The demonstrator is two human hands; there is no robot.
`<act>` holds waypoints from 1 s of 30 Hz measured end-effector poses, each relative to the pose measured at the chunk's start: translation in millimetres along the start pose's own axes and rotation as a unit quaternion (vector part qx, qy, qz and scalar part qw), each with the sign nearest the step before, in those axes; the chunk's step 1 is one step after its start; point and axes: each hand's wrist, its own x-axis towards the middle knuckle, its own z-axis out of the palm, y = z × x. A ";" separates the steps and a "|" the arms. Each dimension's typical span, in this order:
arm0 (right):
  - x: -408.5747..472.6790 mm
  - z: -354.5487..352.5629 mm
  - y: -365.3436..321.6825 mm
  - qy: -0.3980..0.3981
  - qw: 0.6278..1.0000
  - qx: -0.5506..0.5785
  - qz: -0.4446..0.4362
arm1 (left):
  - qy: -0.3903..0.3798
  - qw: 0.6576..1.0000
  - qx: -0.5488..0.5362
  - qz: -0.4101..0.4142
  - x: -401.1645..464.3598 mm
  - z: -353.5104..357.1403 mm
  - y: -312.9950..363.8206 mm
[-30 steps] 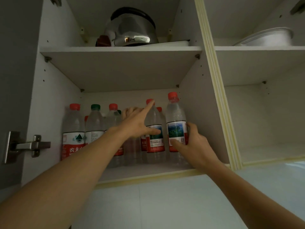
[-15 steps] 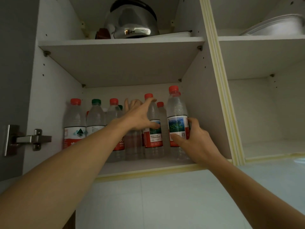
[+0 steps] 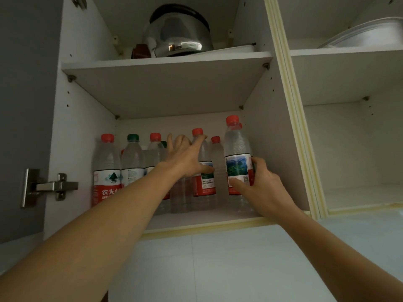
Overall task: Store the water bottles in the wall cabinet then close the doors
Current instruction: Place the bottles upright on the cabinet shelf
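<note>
Several clear water bottles with red or green caps stand on the lower shelf (image 3: 196, 219) of the open wall cabinet. My right hand (image 3: 259, 188) grips the rightmost red-capped bottle (image 3: 236, 149) at its label, close to the shelf's front right. My left hand (image 3: 185, 158) reaches in with spread straight fingers and touches a red-capped bottle (image 3: 204, 182) in the middle; its thumb lies across that bottle's label. More bottles stand at the left, one with a red label (image 3: 106, 171) and one with a green cap (image 3: 132, 160). Bottles further back are partly hidden.
A shiny metal kettle (image 3: 176, 33) sits on the upper shelf. The right-hand cabinet section holds a white dish (image 3: 366, 33) on its upper shelf. A metal door hinge (image 3: 50, 186) sticks out at the left wall. White tiles lie below the cabinet.
The view has drifted slightly. My right hand has shifted the rightmost bottle a little deeper onto the shelf. My left hand stays on the middle bottle.
</note>
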 end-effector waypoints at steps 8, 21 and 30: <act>-3.1 -4.3 -1.1 -0.015 1.000 0.012 -0.011 | 0.005 0.999 0.023 -0.021 -6.1 -7.1 4.3; 0.0 -12.9 -0.2 -0.066 0.990 0.123 -0.016 | 0.005 0.861 -0.508 -0.021 -50.9 -15.8 51.5; 4.1 -9.0 -4.4 0.005 0.998 0.037 0.046 | -0.034 0.894 -0.445 -0.035 -49.6 -24.7 25.7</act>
